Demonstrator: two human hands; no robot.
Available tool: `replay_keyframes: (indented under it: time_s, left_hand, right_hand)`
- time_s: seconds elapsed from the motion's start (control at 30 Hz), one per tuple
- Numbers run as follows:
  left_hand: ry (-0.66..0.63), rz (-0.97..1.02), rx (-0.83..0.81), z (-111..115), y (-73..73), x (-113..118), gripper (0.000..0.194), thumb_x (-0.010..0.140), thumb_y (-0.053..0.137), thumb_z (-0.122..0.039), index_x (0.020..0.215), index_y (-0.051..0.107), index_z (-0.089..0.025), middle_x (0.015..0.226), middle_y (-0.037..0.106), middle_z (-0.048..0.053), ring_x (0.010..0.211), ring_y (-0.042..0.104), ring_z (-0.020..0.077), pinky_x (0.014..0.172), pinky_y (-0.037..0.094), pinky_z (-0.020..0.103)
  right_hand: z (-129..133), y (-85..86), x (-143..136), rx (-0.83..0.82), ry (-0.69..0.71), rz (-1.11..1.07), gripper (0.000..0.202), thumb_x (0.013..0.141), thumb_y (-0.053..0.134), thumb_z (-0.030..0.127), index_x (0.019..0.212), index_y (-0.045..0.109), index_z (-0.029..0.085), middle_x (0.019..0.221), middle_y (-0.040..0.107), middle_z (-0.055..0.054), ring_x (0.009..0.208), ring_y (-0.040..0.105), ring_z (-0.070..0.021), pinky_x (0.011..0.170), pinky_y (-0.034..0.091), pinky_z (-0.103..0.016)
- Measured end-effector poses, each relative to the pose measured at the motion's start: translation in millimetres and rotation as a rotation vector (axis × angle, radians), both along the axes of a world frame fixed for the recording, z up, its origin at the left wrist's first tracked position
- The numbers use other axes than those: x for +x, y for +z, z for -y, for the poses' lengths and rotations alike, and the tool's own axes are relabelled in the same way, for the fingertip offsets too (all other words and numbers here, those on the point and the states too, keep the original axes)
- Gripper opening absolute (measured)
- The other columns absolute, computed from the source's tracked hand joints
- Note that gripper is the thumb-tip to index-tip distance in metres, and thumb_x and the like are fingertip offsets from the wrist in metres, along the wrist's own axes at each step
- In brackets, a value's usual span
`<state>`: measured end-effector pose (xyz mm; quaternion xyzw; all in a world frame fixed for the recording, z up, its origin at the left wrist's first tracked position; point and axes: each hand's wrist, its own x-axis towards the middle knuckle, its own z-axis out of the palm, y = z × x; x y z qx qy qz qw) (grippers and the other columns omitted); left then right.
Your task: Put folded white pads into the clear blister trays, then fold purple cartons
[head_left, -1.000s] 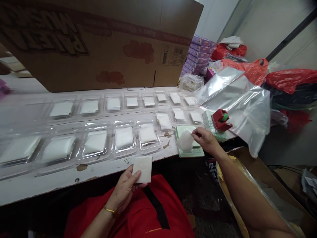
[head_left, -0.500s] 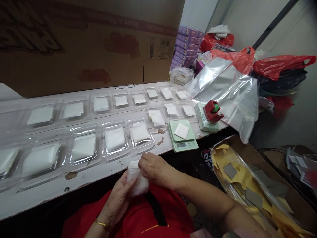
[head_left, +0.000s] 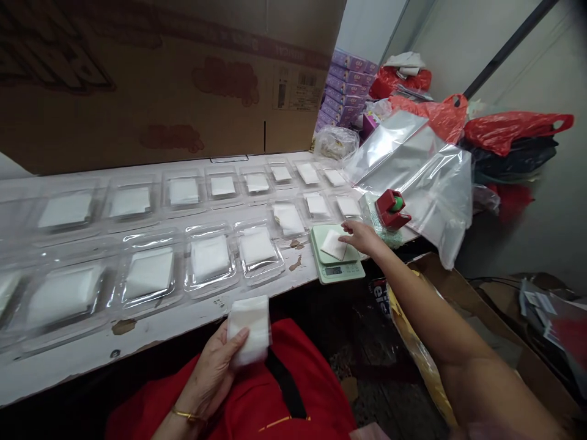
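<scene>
A stack of white sheets (head_left: 253, 318) is held in my left hand (head_left: 220, 357), thumb on top, just off the table's front edge. My right hand (head_left: 360, 237) is over the small green scale (head_left: 342, 272), its fingertips at the edge of a white square packet (head_left: 333, 245) lying on the pan. Whether the fingers grip the packet or only touch it, I cannot tell. Clear plastic trays stand in two rows on the table, each with white squares in it, such as the near tray (head_left: 257, 247) left of the scale.
A big cardboard box (head_left: 174, 79) stands along the back. Right of the scale are a red tape dispenser (head_left: 393, 209) and clear plastic bags (head_left: 413, 177). Purple boxes (head_left: 346, 85) are stacked behind. An open carton (head_left: 541, 373) lies low at the right.
My right hand has left the stack and moved up and right to the packet on the scale. The stack stays in my left hand, now more fully in sight.
</scene>
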<state>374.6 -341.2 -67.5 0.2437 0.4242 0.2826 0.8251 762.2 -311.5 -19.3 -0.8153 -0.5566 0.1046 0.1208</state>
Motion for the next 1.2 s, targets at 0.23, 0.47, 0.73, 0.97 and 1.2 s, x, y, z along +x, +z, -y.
replay_keyframes:
  time_s: [0.23,0.47,0.73,0.97,1.2]
  left_hand:
    - [0.017,0.014,0.022,0,6.9,-8,0.052,0.069,0.066,-0.023,0.118,0.050,-0.020,0.100,0.066,0.008,0.078,0.063,0.0200,0.068,0.051,0.030]
    - [0.086,0.009,0.037,1,6.7,-13,0.056,0.065,0.069,-0.027,0.118,0.051,-0.019,0.093,0.068,0.008,0.061,0.061,0.0152,0.060,0.050,0.028]
    - [0.145,0.079,0.036,-2,1.5,-52,0.050,0.073,0.062,-0.025,0.121,0.047,-0.020,0.091,0.068,0.007,0.064,0.062,0.0155,0.058,0.049,0.026]
    - [0.233,0.035,-0.059,-16,2.0,-110,0.060,0.069,0.066,-0.022,0.124,0.043,-0.026,0.102,0.066,0.004,0.083,0.064,0.0206,0.070,0.052,0.029]
    - [0.401,0.163,-0.079,-16,11.7,-160,0.058,0.068,0.067,-0.025,0.122,0.047,-0.024,0.097,0.068,0.006,0.087,0.063,0.0255,0.073,0.050,0.035]
  right_hand:
    - [-26,-27.5,16,-0.131,-0.022,-0.091,0.044,0.052,0.072,0.029,0.092,0.059,0.017,0.076,0.061,0.000,0.064,0.053,-0.0133,0.055,0.036,-0.022]
    - [-25,-22.9,20,-0.125,0.006,-0.206,0.025,0.048,0.072,0.029,0.064,0.057,0.017,0.059,0.055,0.004,0.055,0.049,-0.0113,0.048,0.033,-0.020]
    - [-1,-24.6,0,0.131,0.034,-0.317,0.022,0.060,0.061,0.033,0.061,0.043,0.020,0.055,0.045,0.005,0.054,0.044,-0.0111,0.049,0.035,-0.022]
    - [-32,65.0,-33,0.349,0.016,-0.651,0.035,0.051,0.072,0.036,0.068,0.046,0.019,0.063,0.049,0.004,0.059,0.049,-0.0109,0.057,0.041,-0.024]
    - [-155,76.4,-216,0.168,0.418,-0.936,0.021,0.058,0.068,0.022,0.067,0.050,0.018,0.061,0.050,0.005,0.058,0.048,-0.0087,0.058,0.039,-0.022]
